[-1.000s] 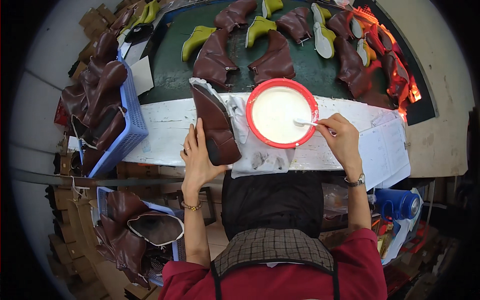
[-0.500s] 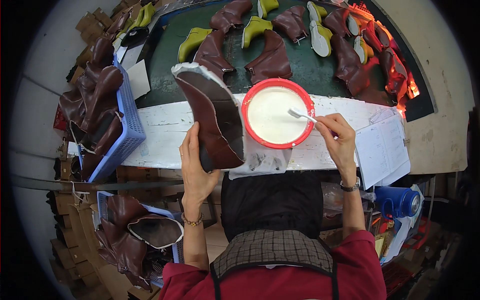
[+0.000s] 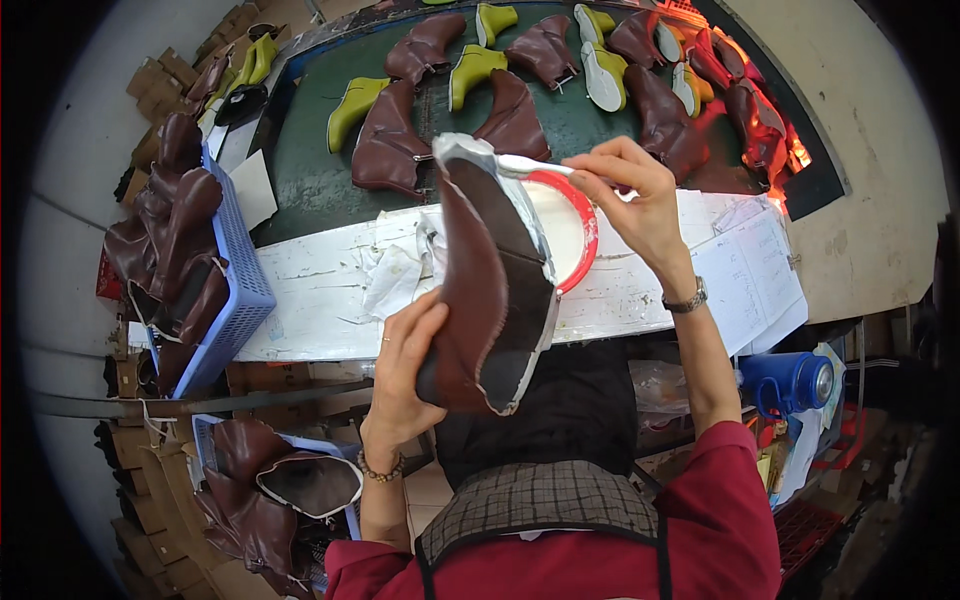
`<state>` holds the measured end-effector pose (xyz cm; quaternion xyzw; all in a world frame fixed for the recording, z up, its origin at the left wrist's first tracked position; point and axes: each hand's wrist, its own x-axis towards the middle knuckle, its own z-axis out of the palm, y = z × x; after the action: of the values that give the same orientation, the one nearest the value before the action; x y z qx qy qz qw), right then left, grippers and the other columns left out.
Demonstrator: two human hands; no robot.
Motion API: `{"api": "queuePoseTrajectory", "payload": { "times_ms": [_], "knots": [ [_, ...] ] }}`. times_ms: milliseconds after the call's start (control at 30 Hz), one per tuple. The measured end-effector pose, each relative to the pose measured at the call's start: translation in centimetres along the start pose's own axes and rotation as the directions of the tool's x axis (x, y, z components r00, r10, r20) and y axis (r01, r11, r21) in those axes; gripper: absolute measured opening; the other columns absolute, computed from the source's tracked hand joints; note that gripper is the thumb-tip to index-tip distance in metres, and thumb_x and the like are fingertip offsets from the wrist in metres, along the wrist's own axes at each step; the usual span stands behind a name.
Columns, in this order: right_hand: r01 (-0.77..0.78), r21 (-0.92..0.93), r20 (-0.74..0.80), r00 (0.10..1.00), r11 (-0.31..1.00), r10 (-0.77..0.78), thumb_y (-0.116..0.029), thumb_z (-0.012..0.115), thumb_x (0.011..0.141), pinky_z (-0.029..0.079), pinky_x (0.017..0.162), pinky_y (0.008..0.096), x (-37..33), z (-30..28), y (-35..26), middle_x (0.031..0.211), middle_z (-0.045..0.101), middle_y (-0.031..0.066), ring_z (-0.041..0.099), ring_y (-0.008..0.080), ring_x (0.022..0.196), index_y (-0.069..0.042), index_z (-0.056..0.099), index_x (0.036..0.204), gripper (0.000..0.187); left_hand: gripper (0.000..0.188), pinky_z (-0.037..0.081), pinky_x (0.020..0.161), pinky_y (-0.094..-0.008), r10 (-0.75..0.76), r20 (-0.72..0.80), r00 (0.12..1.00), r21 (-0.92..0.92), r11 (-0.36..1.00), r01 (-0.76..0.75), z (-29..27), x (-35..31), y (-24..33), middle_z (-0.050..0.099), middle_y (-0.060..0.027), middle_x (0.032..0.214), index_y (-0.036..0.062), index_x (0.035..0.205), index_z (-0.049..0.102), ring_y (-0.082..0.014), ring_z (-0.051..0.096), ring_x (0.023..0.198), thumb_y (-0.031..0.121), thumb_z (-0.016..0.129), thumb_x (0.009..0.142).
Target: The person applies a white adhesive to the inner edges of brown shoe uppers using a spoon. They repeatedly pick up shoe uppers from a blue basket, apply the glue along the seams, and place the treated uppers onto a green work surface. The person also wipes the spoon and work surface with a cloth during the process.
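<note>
My left hand (image 3: 405, 365) grips a brown leather boot upper (image 3: 465, 275) by its side, its opening facing me and its pale, white-coated edge running along the right. Pinched in my right hand (image 3: 635, 200) is a white toothbrush (image 3: 535, 165). Its head meets the coated edge near the top of the upper; the bristles cannot be made out. Behind the upper stands a red-rimmed bowl (image 3: 588, 240) of creamy white liquid (image 3: 565, 225), partly hidden. A crumpled white cloth (image 3: 393, 278) lies left of the upper.
Boot uppers (image 3: 388, 140) and yellow-green shoe forms (image 3: 355, 110) stand on the green belt (image 3: 305, 185), which has a red glow at its right end. Blue baskets (image 3: 250, 300) of uppers are at left. At right are a notebook (image 3: 755, 285) and blue jug (image 3: 790, 382).
The toothbrush has moved from over the bowl up and left onto the upper's edge. My left hand has brought the upper rightward and nearer, in front of the bowl. Items on the belt appear shifted left.
</note>
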<state>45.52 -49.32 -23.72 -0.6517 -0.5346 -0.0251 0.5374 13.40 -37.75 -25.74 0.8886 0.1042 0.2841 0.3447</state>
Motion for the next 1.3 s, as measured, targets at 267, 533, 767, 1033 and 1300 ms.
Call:
{"api": "queuePoseTrajectory", "payload": {
  "times_ms": [267, 533, 767, 1033, 1300],
  "knots": [
    [0.039, 0.071, 0.001, 0.999, 0.997, -0.039, 0.001, 0.082, 0.082, 0.051, 0.071, 0.0258, -2.3, 0.7, -1.7, 0.094, 0.066, 0.0054, 0.064, 0.0122, 0.081, -0.002, 0.08, 0.103, 0.021, 0.09, 0.049, 0.104, -0.037, -0.151, -0.31, 0.939, -0.146, 0.983, 0.11, 1.3, 2.5, -1.7, 0.051, -0.0201, 0.149, -0.0011, 0.155, 0.038, -0.0323, 0.06, 0.128, -0.003, 0.08, 0.075],
    [0.046, 0.045, 0.036, 0.998, 0.998, -0.047, 0.002, 0.083, 0.08, 0.053, 0.071, 0.0254, -3.6, 0.2, -3.1, 0.094, 0.067, 0.006, 0.065, 0.0136, 0.082, -0.002, 0.08, 0.103, 0.024, 0.107, 0.052, 0.098, -0.0344, 0.163, -0.514, 0.842, -0.045, 0.975, -0.216, 2.4, 6.9, -4.9, 0.044, -0.0207, 0.156, 0.0005, 0.158, 0.031, -0.0295, 0.058, 0.126, 0.003, 0.092, 0.07],
    [-0.016, 0.037, 0.032, 0.999, 0.999, 0.015, 0.0, 0.083, 0.08, 0.051, 0.064, 0.0277, -3.9, -0.3, -4.9, 0.088, 0.067, 0.0049, 0.065, 0.0145, 0.075, -0.004, 0.08, 0.1, 0.021, 0.094, 0.05, 0.102, -0.0423, 0.405, -0.581, 0.706, 0.201, 0.912, -0.358, 3.2, 11.1, -8.5, 0.044, -0.0268, 0.154, 0.0031, 0.152, 0.038, -0.0403, 0.055, 0.131, 0.012, 0.091, 0.075],
    [-0.273, 0.007, 0.015, 0.962, 0.962, 0.273, -0.009, 0.077, 0.09, 0.044, 0.057, 0.0279, -2.9, -0.6, -3.2, 0.085, 0.07, 0.007, 0.061, 0.0132, 0.066, -0.003, 0.079, 0.099, 0.011, 0.091, 0.048, 0.105, -0.0342, 0.286, -0.281, 0.916, 0.171, 0.954, -0.245, -1.6, 16.4, -7.9, 0.056, -0.0149, 0.146, 0.0021, 0.155, 0.04, -0.026, 0.058, 0.129, -0.013, 0.075, 0.073],
    [-0.146, -0.583, 0.085, 0.967, 0.799, 0.24, -0.019, 0.078, 0.081, 0.052, 0.067, 0.0418, -6.3, 0.2, 1.9, 0.08, 0.064, 0.0046, 0.067, 0.0264, 0.076, -0.009, 0.076, 0.083, 0.01, 0.085, 0.05, 0.107, -0.0402, -0.442, 0.129, 0.888, -0.431, 0.781, 0.452, -11.1, 8.3, -11.8, 0.069, -0.0135, 0.128, -0.0041, 0.139, 0.055, -0.0235, 0.065, 0.118, 0.0, 0.09, 0.062]
  ]
}}
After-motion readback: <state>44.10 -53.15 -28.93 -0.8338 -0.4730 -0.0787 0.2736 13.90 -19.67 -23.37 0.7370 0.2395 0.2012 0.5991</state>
